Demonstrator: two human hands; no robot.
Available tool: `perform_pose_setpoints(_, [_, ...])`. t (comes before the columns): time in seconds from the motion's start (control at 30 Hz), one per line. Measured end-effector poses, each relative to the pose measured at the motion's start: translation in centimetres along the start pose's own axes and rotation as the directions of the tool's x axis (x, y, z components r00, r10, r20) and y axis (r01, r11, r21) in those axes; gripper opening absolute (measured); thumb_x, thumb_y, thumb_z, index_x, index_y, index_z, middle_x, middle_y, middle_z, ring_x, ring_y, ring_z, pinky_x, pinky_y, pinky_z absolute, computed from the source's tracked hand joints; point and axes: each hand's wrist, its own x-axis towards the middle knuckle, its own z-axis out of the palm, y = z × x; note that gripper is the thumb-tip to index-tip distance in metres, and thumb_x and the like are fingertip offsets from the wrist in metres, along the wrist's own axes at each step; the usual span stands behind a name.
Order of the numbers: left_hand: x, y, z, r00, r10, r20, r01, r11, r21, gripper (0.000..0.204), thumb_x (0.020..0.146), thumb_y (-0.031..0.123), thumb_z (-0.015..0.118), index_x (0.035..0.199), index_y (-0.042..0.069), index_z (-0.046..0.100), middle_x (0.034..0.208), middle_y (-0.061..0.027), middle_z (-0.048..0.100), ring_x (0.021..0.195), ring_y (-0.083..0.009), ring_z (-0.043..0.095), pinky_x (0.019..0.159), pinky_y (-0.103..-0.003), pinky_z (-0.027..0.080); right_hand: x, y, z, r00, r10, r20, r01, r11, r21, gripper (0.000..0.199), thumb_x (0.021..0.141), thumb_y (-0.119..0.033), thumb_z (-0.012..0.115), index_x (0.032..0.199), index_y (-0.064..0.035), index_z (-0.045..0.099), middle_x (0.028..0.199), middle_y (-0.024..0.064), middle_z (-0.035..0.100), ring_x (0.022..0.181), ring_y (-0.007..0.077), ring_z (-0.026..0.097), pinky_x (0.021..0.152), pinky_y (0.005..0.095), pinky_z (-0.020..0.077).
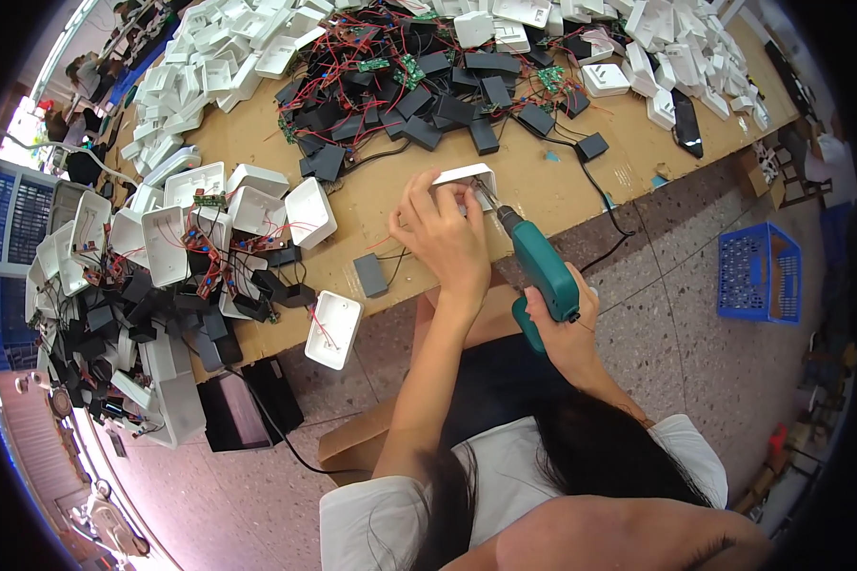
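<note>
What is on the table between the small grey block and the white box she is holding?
In the head view, between the small grey block and the white box sit the left hand, thin wires, and bare brown table.

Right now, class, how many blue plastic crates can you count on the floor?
1. The blue plastic crate stands on the speckled floor at the right, beyond the wooden table edge. Others may sit outside the view.

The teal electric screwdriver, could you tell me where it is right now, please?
In the head view, the teal electric screwdriver is in the right hand, right of centre, its bit on the white casing under the left hand.
</note>
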Motion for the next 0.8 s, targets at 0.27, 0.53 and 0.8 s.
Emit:
perform_pose_setpoints(0.27, [-0.1, -0.6, -0.6, 1.000, 0.004, 0.004, -0.004, 1.000, 0.000, 0.013, 0.081, 0.010, 0.078, 0.088, 0.010, 0.068, 0.128, -0.0052, 0.058, 0.129, -0.0252, 0.054, 0.106, -0.051, 0.034, -0.8, 0.5, 1.1, 0.999, 0.019, -0.042, -0.017, 0.998, 0.056, 0.020, 0.091, -0.007, 0.077, 0.099, 0.0028, 0.062, 0.088, 0.0129, 0.060, 0.074, 0.0269, 0.060, 0.068, 0.0362, 0.0490])
perform_pose_setpoints(0.53, [-0.3, -1.0, -1.0, 1.000, 0.003, -0.005, -0.003, 1.000, 0.000, 0.013, 0.082, 0.011, 0.078, 0.089, 0.009, 0.067, 0.128, -0.0058, 0.058, 0.129, -0.0256, 0.054, 0.106, -0.051, 0.034, -1.7, 1.1, 2.0, 0.995, 0.073, -0.067, -0.061, 0.984, 0.167, 0.018, 0.093, -0.007, 0.076, 0.101, 0.0034, 0.063, 0.088, 0.0121, 0.062, 0.074, 0.0238, 0.062, 0.067, 0.0350, 0.0498])
perform_pose_setpoints(0.8, [-0.4, -1.3, -1.3, 1.000, 0.012, -0.022, -0.012, 1.000, -0.008, 0.013, 0.081, 0.011, 0.078, 0.088, 0.009, 0.067, 0.125, -0.0060, 0.060, 0.127, -0.0254, 0.054, 0.106, -0.050, 0.035, -2.2, 0.8, 2.5, 0.990, 0.130, -0.044, -0.116, 0.962, 0.247, 0.016, 0.095, -0.007, 0.074, 0.101, 0.0038, 0.064, 0.088, 0.0096, 0.062, 0.072, 0.0176, 0.065, 0.066, 0.0323, 0.0520])
